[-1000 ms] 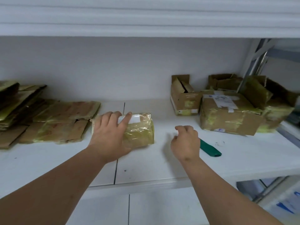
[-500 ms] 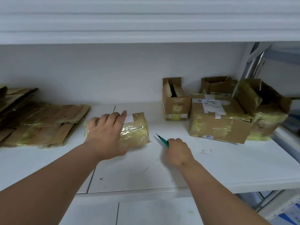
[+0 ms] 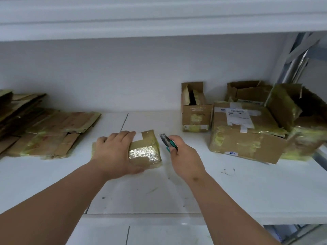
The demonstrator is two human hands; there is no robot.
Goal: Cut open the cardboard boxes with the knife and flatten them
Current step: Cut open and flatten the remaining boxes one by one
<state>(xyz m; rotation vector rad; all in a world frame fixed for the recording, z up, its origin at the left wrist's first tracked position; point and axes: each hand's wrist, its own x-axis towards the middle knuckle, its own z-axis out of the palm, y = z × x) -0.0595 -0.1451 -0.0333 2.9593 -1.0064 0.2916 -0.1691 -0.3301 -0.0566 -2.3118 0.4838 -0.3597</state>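
— One small taped box (image 3: 144,151) sat at the middle of the white shelf (image 3: 247,188), and the left hand (image 3: 115,154) was pressed flat over its top, fingers (image 3: 126,135) straight, thumb down the near face.

— And the knife (image 3: 168,141)?

— It was in the right hand (image 3: 184,156), fingers curled tight round the green handle, the dark tip pointing up and away, just beside the box's right edge but not touching it. No cut was showing on the tape yet, so I judged this the moment before the first slice on this box.

— What did the next move call for?

— Bringing the tip down onto the taped seam and drawing it along, with the holding hand kept out of the blade's path. That shiny tape looked slippery.

— And around them?

— Flattened cardboard (image 3: 58,131) lay stacked at the left. At the right stood a narrow open box (image 3: 196,114), a bigger labelled box (image 3: 244,131) and two more opened ones behind. The shelf was scuffed with dark marks, a white wall (image 3: 123,73) behind, another shelf (image 3: 159,15) overhead.
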